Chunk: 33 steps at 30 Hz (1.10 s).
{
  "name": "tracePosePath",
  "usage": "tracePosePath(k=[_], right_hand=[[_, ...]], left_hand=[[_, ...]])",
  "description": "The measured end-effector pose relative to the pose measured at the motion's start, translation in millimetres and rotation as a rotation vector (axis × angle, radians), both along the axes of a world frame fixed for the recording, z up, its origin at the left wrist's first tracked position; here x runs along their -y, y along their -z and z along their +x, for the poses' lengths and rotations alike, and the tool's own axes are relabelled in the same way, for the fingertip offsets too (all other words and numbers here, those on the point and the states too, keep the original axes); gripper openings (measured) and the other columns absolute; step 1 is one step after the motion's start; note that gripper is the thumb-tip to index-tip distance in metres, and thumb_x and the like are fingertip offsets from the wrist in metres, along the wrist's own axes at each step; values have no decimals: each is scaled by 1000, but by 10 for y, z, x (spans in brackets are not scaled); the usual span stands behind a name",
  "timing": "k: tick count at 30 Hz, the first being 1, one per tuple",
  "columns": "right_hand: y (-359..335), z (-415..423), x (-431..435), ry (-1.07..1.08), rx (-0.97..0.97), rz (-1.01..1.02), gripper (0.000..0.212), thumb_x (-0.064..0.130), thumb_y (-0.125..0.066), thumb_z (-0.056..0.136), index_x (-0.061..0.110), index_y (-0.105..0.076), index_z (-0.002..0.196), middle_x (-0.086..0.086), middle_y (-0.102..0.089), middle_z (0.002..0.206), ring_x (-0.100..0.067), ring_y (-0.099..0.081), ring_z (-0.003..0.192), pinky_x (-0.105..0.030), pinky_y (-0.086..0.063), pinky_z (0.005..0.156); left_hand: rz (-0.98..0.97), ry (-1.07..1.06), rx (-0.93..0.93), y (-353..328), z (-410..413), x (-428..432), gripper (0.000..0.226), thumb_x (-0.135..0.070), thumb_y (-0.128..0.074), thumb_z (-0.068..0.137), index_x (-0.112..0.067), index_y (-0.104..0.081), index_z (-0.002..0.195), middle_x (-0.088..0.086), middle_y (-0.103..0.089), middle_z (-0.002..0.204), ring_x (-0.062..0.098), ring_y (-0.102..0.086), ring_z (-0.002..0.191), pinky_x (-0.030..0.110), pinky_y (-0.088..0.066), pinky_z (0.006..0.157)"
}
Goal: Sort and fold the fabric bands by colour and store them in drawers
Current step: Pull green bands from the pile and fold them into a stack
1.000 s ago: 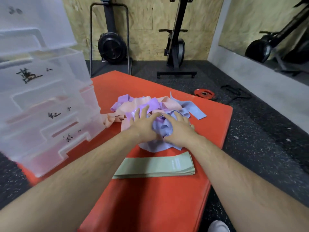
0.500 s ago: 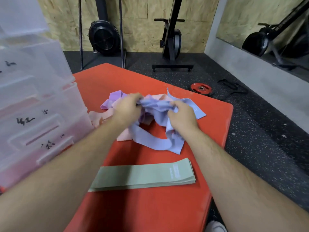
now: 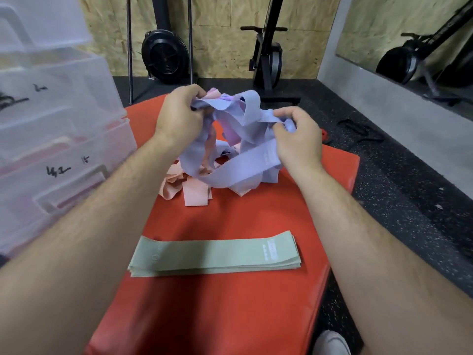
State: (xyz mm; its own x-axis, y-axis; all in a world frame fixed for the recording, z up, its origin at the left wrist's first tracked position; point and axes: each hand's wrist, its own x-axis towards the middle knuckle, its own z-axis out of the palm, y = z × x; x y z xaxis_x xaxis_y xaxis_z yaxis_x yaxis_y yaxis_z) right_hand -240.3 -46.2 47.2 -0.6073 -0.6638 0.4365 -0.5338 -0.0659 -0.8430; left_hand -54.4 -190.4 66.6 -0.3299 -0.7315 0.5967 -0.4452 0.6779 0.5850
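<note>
A tangle of blue-lilac fabric bands (image 3: 238, 165) hangs lifted above the red mat (image 3: 230, 303), with pink and purple strips caught inside it. My left hand (image 3: 179, 116) grips the tangle's upper left end. My right hand (image 3: 297, 134) pinches its right end. Peach bands (image 3: 189, 193) lie loose on the mat beneath. A flat stack of folded green bands (image 3: 215, 254) lies nearer to me. A clear plastic drawer unit (image 3: 51, 139) with handwritten marks stands at the left.
Black speckled floor surrounds the mat. Exercise machines (image 3: 266, 52) stand against the wooden back wall. A red weight plate (image 3: 323, 134) peeks out behind my right hand. A mirror (image 3: 409, 42) runs along the right wall. A white shoe tip (image 3: 332, 342) shows at the bottom.
Both hands have risen from the pile and lifted the blue-lilac bands off the mat, pulling them apart. The peach bands stayed on the mat.
</note>
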Motion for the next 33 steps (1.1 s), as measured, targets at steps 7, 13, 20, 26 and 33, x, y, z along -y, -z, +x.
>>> tracePosePath(k=[7, 13, 20, 26, 33], right_hand=[[346, -82, 50, -144, -150, 546, 33, 22, -57, 88, 22, -60, 121, -3, -62, 110, -23, -61, 96, -31, -46, 74], [573, -38, -66, -308, -428, 933, 25, 44, -44, 68, 37, -52, 92, 1, -54, 118, -28, -53, 110, -45, -50, 89], [317, 130, -363, -322, -505, 895, 71, 39, -49, 82, 35, -34, 151, 0, -31, 159, -28, -31, 146, -50, -34, 113], [242, 338, -738, -373, -650, 758, 58, 32, -48, 94, 39, -36, 151, 6, -34, 157, -26, -32, 144, -49, -36, 112], [233, 495, -1142, -395, -732, 747, 56, 35, -47, 99, 38, -34, 154, 6, -39, 157, -28, -37, 142, -44, -37, 112]], left_hand=[[102, 138, 281, 665, -111, -225, 20, -12, -54, 87, -10, -67, 103, 1, -62, 93, 21, -56, 87, 25, -37, 73], [171, 136, 618, 1050, -250, -437, 35, -50, -50, 93, -23, -55, 114, 4, -47, 109, 28, -48, 113, 39, -43, 95], [15, 52, 659, 768, 19, -753, 35, -44, -49, 97, -26, -54, 127, 14, -50, 139, 33, -59, 104, 31, -46, 75], [-118, -45, 793, 534, 332, -1039, 46, -49, -40, 98, -35, -41, 142, 13, -51, 132, 34, -57, 101, 32, -42, 66], [-92, 196, 689, 631, 475, -1471, 43, -37, -48, 92, -21, -59, 130, 5, -59, 124, 30, -56, 113, 39, -48, 88]])
